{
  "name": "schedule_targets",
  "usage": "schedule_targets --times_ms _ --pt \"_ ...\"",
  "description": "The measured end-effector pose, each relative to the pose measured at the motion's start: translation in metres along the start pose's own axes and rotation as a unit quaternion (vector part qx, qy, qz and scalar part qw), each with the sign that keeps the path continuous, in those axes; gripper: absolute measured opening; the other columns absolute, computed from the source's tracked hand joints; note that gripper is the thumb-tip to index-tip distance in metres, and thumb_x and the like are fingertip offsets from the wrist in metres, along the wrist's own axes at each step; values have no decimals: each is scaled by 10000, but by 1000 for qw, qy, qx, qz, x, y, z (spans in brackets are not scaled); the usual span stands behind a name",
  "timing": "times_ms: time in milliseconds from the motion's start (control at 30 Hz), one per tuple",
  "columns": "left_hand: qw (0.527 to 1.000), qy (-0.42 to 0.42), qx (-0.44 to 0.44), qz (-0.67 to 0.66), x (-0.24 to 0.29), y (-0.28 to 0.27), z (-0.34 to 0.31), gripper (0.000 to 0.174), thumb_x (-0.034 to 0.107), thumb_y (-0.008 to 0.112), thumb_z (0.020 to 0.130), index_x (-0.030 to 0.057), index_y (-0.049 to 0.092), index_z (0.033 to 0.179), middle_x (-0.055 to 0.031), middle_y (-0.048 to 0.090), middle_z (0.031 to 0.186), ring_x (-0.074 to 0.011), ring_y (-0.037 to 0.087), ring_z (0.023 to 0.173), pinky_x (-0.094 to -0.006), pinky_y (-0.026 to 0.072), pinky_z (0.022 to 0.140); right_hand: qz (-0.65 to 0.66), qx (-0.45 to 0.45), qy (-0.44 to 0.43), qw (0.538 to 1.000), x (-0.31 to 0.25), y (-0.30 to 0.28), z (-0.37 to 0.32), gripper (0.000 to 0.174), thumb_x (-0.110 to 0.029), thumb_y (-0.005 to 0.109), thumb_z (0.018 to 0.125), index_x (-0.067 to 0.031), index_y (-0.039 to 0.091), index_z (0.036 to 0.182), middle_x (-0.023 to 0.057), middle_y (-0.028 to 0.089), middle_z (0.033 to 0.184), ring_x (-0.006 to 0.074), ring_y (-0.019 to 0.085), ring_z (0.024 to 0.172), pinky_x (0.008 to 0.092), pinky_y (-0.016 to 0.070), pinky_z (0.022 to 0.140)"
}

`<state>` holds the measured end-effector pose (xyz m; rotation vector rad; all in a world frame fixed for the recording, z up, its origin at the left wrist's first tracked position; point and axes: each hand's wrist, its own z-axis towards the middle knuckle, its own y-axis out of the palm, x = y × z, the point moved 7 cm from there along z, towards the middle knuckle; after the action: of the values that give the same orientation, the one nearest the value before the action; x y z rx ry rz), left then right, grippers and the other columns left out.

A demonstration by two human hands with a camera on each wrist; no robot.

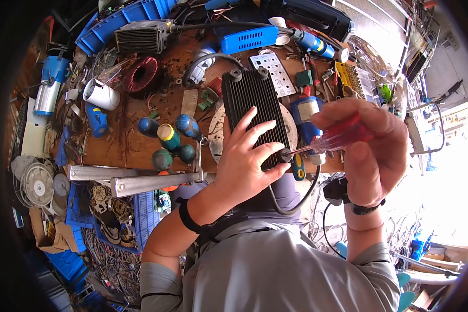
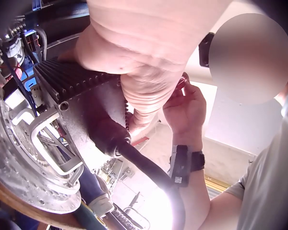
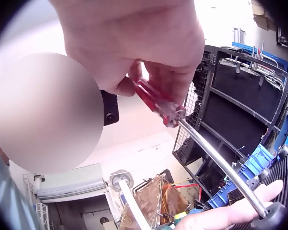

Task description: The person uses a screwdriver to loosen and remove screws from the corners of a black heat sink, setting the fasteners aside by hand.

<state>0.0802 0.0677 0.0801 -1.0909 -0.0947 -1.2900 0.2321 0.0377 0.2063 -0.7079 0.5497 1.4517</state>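
Observation:
A black finned metal box [image 1: 257, 104] with round corner feet is over a round metal plate [image 1: 217, 136] at the bench's front edge. My left hand [image 1: 249, 164] rests on its fins with fingers spread, the thumb by the near right corner. In the right wrist view my right hand [image 3: 139, 43] grips the red, clear-ended handle of a screwdriver [image 3: 158, 103]. The screwdriver's shaft [image 3: 221, 165] runs down to the corner foot [image 3: 273, 215] beside the left fingers, and its tip is hidden inside. From the box's near end comes a thick black cable [image 2: 144, 165].
Left of the box stand several blue and green-handled tools [image 1: 167, 135] and two metal bars [image 1: 140, 183]. Farther back lie a copper coil ring [image 1: 143, 77], a second finned box [image 1: 140, 37] and a blue bin [image 1: 125, 23]. Blue bottles [image 1: 306, 112] are at the right.

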Motion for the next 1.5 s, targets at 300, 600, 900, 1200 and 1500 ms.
schedule_targets --times_ms 300,600,900,1200,1500 --pt "1000 -4 -2 8 -2 1 -1 329 293 863 705 137 735 964 -74 595 1327 -389 380 1414 -679 198 1126 -60 8 -30 998 -6 9 -5 464 -207 736 919 -58 565 1324 191 624 1050 264 645 883 346 559 746" --pt "1000 -6 -7 12 -1 0 0 333 298 864 702 133 734 961 -73 594 1329 -387 372 1419 -685 202 1124 -98 -61 -77 990 -3 -2 -3 510 -295 804 862 -153 608 1311 128 547 1087 214 571 886 274 516 695" --pt "1000 -6 -4 15 -1 1 -1 335 298 863 702 131 732 961 -74 591 1332 -386 379 1416 -690 189 1129 -10 -71 -62 996 1 5 -3 601 -254 755 899 -59 494 1405 252 619 1113 329 654 1014 397 579 805" --pt "1000 -11 -2 -17 -5 1 1 342 300 859 711 123 716 966 -85 587 1331 -400 382 1409 -645 250 1122 -38 22 -36 998 -3 4 -2 594 -196 749 907 -24 464 1399 188 602 1057 253 656 876 356 588 747" --pt "999 0 -16 32 -1 1 2 338 305 843 715 119 735 976 -80 588 1330 -390 380 1409 -651 246 1116 62 32 27 997 0 14 -1 520 -195 545 1023 -19 387 1486 305 604 1181 324 680 980 447 583 823"
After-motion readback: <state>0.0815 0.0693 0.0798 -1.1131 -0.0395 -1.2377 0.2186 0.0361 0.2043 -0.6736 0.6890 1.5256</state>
